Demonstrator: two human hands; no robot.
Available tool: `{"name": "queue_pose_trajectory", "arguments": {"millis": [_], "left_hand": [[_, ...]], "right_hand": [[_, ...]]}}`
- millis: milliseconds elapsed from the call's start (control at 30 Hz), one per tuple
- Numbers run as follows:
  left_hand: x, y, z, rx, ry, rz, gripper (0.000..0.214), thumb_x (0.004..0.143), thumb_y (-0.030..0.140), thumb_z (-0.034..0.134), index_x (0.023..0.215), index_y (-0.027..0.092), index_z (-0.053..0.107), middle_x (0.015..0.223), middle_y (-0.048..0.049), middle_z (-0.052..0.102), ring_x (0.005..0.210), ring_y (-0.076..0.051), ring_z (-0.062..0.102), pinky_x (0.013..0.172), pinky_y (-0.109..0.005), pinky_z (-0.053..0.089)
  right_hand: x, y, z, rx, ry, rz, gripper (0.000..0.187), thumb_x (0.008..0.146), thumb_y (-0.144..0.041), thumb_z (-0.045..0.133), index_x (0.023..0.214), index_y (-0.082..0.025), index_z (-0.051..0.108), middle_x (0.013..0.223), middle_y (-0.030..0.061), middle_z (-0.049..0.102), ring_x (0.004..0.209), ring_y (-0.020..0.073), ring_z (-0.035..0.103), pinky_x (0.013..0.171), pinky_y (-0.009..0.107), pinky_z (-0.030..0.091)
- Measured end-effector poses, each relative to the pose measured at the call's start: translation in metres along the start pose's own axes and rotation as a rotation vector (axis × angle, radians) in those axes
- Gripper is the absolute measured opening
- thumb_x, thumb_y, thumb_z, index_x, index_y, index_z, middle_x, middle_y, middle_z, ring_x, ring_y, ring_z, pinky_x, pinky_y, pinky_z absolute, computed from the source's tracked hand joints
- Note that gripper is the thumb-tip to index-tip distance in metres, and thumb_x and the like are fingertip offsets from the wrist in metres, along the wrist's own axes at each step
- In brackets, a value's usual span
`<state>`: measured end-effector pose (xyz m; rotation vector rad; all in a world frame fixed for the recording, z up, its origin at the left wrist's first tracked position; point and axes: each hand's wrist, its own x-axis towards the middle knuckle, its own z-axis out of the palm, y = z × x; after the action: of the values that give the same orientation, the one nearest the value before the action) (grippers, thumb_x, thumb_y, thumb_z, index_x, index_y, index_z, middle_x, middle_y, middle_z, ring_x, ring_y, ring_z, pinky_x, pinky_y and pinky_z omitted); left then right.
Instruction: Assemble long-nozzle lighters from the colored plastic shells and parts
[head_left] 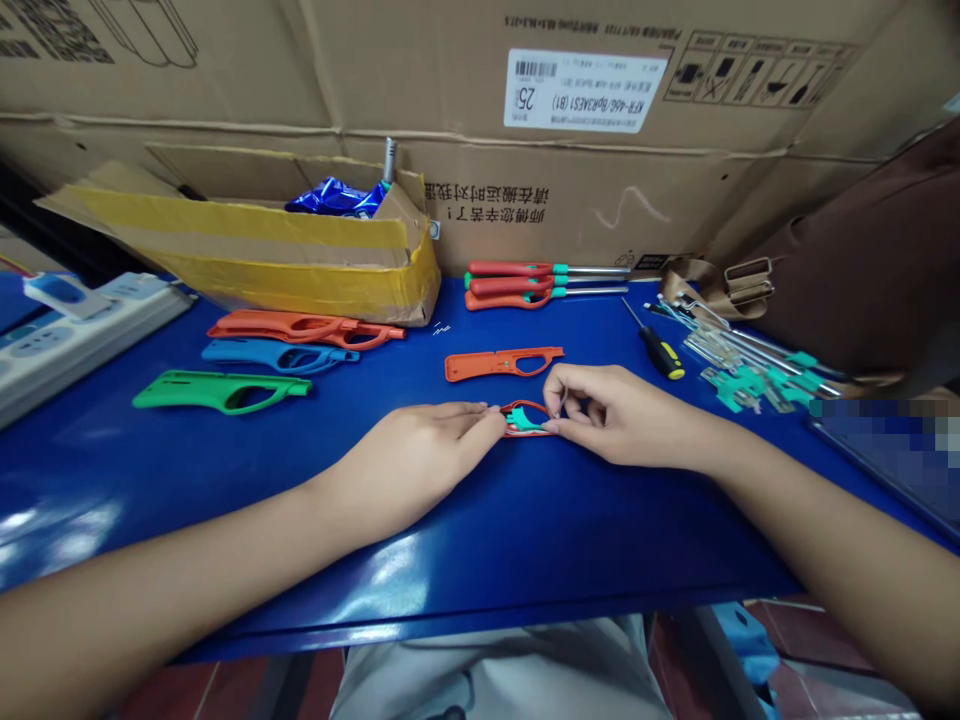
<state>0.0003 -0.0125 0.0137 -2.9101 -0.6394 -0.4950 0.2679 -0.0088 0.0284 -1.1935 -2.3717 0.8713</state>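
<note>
An orange-red lighter casing half (534, 404) with a turquoise trigger (521, 420) lies in front of me, between my hands. My left hand (424, 455) is closed over its left end, fingers and thumb pressed together and hiding that part. At the other end, my right hand (607, 412) pinches with thumb and index finger; a small thin piece seems to be there, too little shown to name. A pale wire runs along the casing's near edge. Just beyond lies an empty orange casing half (480, 366).
Left lie orange (262, 326), blue (240, 353) and green casing halves (187, 390). Behind are several assembled lighters (510, 287) and a yellow-taped carton (300, 260). Right are a screwdriver (661, 352), metal tubes with turquoise parts (750, 380) and a dark flat device (885, 470). A power strip (82, 325) sits far left.
</note>
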Motion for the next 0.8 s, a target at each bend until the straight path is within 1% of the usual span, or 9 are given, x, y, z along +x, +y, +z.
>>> {"name": "queue_pose_trajectory", "arguments": {"millis": [67, 200, 333, 467, 633, 800], "left_hand": [[-0.0002, 0.0002, 0.0001, -0.008, 0.007, -0.005, 0.013, 0.101, 0.015, 0.051, 0.11, 0.011, 0.06, 0.112, -0.0149, 0.076, 0.094, -0.026, 0.076, 0.081, -0.036, 0.063], [-0.0002, -0.0003, -0.0013, -0.042, 0.008, -0.037, 0.01, 0.102, 0.017, 0.051, 0.106, 0.014, 0.06, 0.105, -0.0095, 0.077, 0.085, -0.023, 0.076, 0.075, -0.034, 0.063], [-0.0004, -0.0019, -0.0021, -0.04, -0.002, -0.045, 0.009, 0.102, 0.018, 0.052, 0.105, 0.015, 0.06, 0.104, -0.0081, 0.077, 0.085, -0.023, 0.075, 0.076, -0.033, 0.063], [-0.0009, -0.0031, -0.001, -0.056, 0.002, -0.022, 0.012, 0.102, 0.018, 0.051, 0.103, 0.015, 0.063, 0.108, -0.0094, 0.076, 0.092, -0.024, 0.075, 0.081, -0.035, 0.063], [-0.0002, -0.0034, 0.0003, -0.085, 0.013, 0.0, 0.021, 0.102, 0.018, 0.049, 0.114, 0.015, 0.067, 0.114, -0.0096, 0.074, 0.099, -0.025, 0.073, 0.084, -0.038, 0.063], [-0.0009, -0.0031, 0.0012, -0.086, 0.048, 0.007, 0.025, 0.102, 0.017, 0.049, 0.117, 0.015, 0.069, 0.115, -0.0101, 0.074, 0.1, -0.026, 0.073, 0.083, -0.038, 0.064]], "right_hand": [[-0.0015, 0.0004, -0.0018, 0.001, -0.006, 0.01, 0.007, 0.09, -0.021, 0.063, 0.089, -0.02, 0.056, 0.068, -0.0058, 0.053, 0.055, 0.0077, 0.046, 0.052, 0.02, 0.038], [-0.0052, 0.0003, -0.0063, -0.009, 0.0, 0.013, 0.003, 0.091, -0.022, 0.062, 0.09, -0.02, 0.059, 0.074, -0.003, 0.062, 0.06, 0.0093, 0.054, 0.054, 0.02, 0.042], [-0.0056, -0.0012, -0.0085, -0.038, 0.003, -0.009, 0.0, 0.09, -0.019, 0.062, 0.09, -0.02, 0.062, 0.076, -0.0023, 0.065, 0.063, 0.0095, 0.057, 0.056, 0.02, 0.044], [-0.0032, -0.0032, -0.007, -0.066, -0.022, -0.051, 0.009, 0.087, -0.012, 0.062, 0.091, -0.019, 0.064, 0.076, -0.0025, 0.064, 0.064, 0.0089, 0.056, 0.058, 0.02, 0.043], [-0.002, -0.0028, -0.005, -0.075, -0.009, -0.084, 0.008, 0.086, -0.011, 0.062, 0.089, -0.018, 0.064, 0.075, -0.0021, 0.061, 0.063, 0.0089, 0.053, 0.059, 0.02, 0.042], [-0.0017, -0.001, -0.0038, -0.049, 0.004, -0.079, 0.008, 0.085, -0.01, 0.061, 0.086, -0.018, 0.061, 0.072, -0.0034, 0.057, 0.061, 0.0084, 0.051, 0.057, 0.019, 0.041]]}}
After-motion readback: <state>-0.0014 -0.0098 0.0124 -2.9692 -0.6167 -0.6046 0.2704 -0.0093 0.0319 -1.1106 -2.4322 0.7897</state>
